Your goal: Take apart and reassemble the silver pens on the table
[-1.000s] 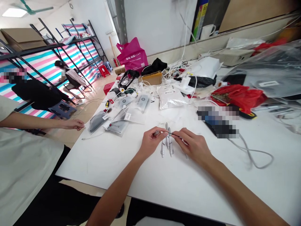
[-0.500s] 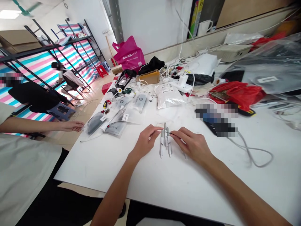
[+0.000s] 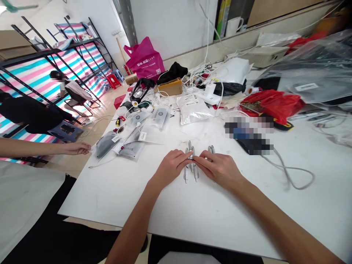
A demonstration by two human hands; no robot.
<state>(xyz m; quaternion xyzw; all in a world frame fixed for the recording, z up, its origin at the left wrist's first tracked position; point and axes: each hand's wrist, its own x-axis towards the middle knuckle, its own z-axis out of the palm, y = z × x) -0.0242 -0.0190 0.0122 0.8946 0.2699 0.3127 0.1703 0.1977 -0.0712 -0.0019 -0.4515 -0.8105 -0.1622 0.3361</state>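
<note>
Several silver-and-white pens (image 3: 195,172) lie side by side on the white table (image 3: 176,212), with their grey ends pointing away from me. Over them my left hand (image 3: 172,163) and my right hand (image 3: 218,165) meet, fingertips almost touching. A thin pen, held crosswise, is pinched in my right hand; most of it is hidden by the fingers. My left thumb and forefinger close on its dark tip end. Just beyond my right knuckles, the ends of more pens (image 3: 211,149) stick out.
Clear-bagged items (image 3: 133,149) and a white packet (image 3: 194,109) lie ahead. A dark, partly blurred device (image 3: 249,141) with a grey cable sits to the right, near a red bag (image 3: 275,104). At left, another person's hand (image 3: 78,148) reaches to the table edge.
My left hand has moved right to meet my right hand and now pinches the pen's tip end. More pen ends show beyond my right hand. The view has shifted slightly.
</note>
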